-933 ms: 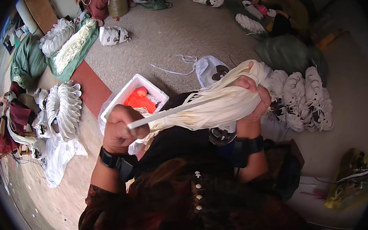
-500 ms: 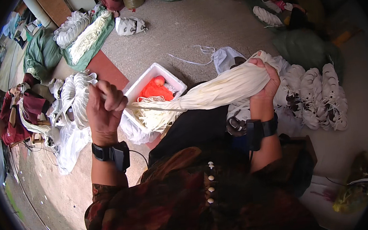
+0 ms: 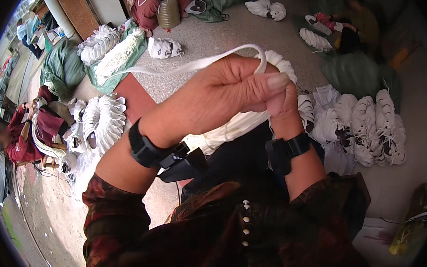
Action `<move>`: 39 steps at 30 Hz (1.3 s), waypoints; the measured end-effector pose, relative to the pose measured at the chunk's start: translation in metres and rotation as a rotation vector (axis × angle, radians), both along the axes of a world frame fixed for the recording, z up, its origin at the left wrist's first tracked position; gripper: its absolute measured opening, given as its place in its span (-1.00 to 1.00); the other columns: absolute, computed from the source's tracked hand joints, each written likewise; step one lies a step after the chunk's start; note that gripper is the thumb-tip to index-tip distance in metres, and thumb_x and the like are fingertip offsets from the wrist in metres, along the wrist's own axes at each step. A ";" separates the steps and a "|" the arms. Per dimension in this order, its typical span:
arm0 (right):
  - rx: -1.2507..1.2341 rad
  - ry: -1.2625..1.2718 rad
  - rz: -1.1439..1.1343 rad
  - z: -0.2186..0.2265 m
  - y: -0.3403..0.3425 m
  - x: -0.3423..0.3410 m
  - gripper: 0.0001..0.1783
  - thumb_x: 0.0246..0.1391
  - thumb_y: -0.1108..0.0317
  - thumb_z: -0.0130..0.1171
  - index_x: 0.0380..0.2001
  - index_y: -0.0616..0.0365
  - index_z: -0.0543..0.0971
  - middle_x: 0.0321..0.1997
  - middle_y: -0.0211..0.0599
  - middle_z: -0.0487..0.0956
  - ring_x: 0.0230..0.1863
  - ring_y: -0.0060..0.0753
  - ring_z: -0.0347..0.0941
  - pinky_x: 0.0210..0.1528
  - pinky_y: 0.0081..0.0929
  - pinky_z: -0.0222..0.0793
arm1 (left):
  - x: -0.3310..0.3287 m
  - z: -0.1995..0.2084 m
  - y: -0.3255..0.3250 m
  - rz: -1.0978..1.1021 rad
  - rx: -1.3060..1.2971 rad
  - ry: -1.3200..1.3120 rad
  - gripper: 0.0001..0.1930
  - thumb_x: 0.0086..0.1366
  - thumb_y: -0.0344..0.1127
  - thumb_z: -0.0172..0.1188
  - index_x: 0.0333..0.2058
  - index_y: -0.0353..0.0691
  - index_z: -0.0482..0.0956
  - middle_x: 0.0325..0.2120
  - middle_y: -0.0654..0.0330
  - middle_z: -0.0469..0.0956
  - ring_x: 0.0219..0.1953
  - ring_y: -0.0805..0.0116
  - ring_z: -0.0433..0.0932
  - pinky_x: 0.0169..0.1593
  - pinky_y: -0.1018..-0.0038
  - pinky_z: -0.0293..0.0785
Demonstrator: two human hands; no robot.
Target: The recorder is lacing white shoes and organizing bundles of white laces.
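Note:
My left hand (image 3: 220, 90) reaches across to the right and is closed in a pinch on a flat white shoelace (image 3: 183, 66), which arcs above the hand and trails leftward. Its thumb lies against my right hand (image 3: 288, 108), mostly hidden behind it. That right hand is closed on a thick bundle of cream shoelaces (image 3: 228, 131), whose middle shows below my left wrist. Where the fingers meet, the exact grip on the lace is covered. Both wrists wear black bands with small boxes.
Rows of white shoes (image 3: 356, 127) stand at the right, with another cluster of shoes (image 3: 103, 121) at the left. A co-worker in maroon (image 3: 20, 136) sits at far left, handling laces. Behind lie a green sheet of laces (image 3: 117, 60) and green sacks (image 3: 63, 67).
My left hand has moved right and up, from beside the foam box to my right hand, bringing a lace into a loop. The bundle and foam box are now largely covered by my left arm.

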State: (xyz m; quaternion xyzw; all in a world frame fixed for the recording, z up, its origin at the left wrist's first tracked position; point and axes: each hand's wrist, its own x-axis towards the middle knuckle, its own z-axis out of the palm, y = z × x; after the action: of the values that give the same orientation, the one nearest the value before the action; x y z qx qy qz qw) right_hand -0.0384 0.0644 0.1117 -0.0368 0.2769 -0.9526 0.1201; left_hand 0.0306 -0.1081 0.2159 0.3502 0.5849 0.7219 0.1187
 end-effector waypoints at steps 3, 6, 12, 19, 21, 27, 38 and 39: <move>0.066 0.033 0.168 -0.011 -0.001 0.020 -0.41 -0.31 0.59 0.06 -0.04 0.26 0.32 -0.21 -0.01 0.47 -0.31 -0.23 0.49 -0.23 -0.40 0.47 | -0.018 -0.021 -0.005 -0.008 0.012 -0.057 -0.57 0.36 -0.05 -0.11 -0.52 -0.29 0.45 -0.69 0.37 0.24 -0.63 0.62 0.16 -0.53 0.65 0.17; 0.117 0.049 0.331 -0.012 0.002 0.029 -0.35 -0.33 0.58 0.05 0.01 0.24 0.30 -0.14 0.01 0.45 -0.31 -0.23 0.49 -0.23 -0.42 0.45 | -0.036 -0.035 -0.003 0.028 0.184 -0.298 -0.57 0.37 -0.05 -0.13 -0.50 -0.30 0.44 -0.69 0.38 0.21 -0.64 0.61 0.12 -0.54 0.67 0.10; 0.095 -0.033 0.340 -0.012 -0.019 0.048 -0.23 -0.46 0.52 0.03 0.04 0.30 0.21 -0.13 -0.01 0.39 -0.44 -0.20 0.44 -0.19 -0.24 0.45 | -0.056 -0.059 -0.005 0.019 0.121 -0.381 -0.57 0.38 -0.07 -0.15 -0.49 -0.30 0.45 -0.68 0.35 0.27 -0.63 0.59 0.19 -0.51 0.68 0.19; 0.139 -0.067 0.563 -0.021 -0.029 0.046 -0.35 -0.42 0.56 0.09 -0.06 0.35 0.30 -0.36 -0.03 0.47 -0.52 -0.28 0.43 -0.49 -0.45 0.36 | -0.074 -0.106 -0.028 0.122 0.131 -0.260 -0.56 0.38 -0.07 -0.16 -0.41 -0.35 0.51 -0.55 0.23 0.46 -0.45 0.46 0.41 -0.28 0.58 0.36; 0.176 -0.113 0.653 -0.025 -0.035 0.046 -0.39 -0.39 0.56 0.09 -0.09 0.34 0.31 -0.39 -0.06 0.47 -0.53 -0.29 0.42 -0.50 -0.46 0.35 | -0.071 -0.110 -0.030 0.205 0.046 0.118 -0.57 0.37 -0.07 -0.13 -0.33 -0.36 0.54 -0.42 0.19 0.52 -0.30 0.41 0.45 -0.12 0.50 0.35; 0.676 -0.187 1.111 -0.054 -0.044 0.054 -0.76 -0.29 0.60 0.22 -0.42 0.30 0.50 -0.55 -0.26 0.51 -0.56 -0.43 0.45 -0.51 -0.47 0.38 | -0.056 -0.131 -0.023 -0.165 -0.115 -0.029 -0.61 0.34 -0.08 -0.07 -0.26 -0.32 0.56 -0.35 0.23 0.55 -0.20 0.44 0.46 -0.03 0.49 0.33; 1.239 0.728 1.061 -0.056 -0.034 0.064 -0.62 -0.48 0.49 0.14 -0.41 0.41 0.48 -0.49 0.05 0.53 -0.51 -0.11 0.46 -0.38 -0.36 0.40 | -0.005 -0.232 -0.040 -0.025 -0.164 -0.461 -0.58 0.36 -0.05 -0.12 -0.28 -0.29 0.59 -0.45 0.22 0.57 -0.33 0.48 0.49 -0.20 0.54 0.39; 1.514 0.675 1.141 -0.051 -0.033 0.063 -0.66 -0.47 0.48 0.14 -0.45 0.39 0.50 -0.50 0.06 0.53 -0.48 -0.07 0.48 -0.37 -0.33 0.40 | -0.001 -0.236 -0.044 0.041 -0.140 -0.416 -0.58 0.37 -0.06 -0.13 -0.27 -0.29 0.57 -0.41 0.21 0.56 -0.29 0.50 0.47 -0.18 0.52 0.38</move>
State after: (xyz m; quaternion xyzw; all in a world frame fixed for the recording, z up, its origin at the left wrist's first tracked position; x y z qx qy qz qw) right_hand 0.0250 0.0316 0.0605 -0.3460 0.7702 -0.2657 0.4652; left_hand 0.0300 -0.1525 -0.0199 0.1729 0.6036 0.7384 0.2461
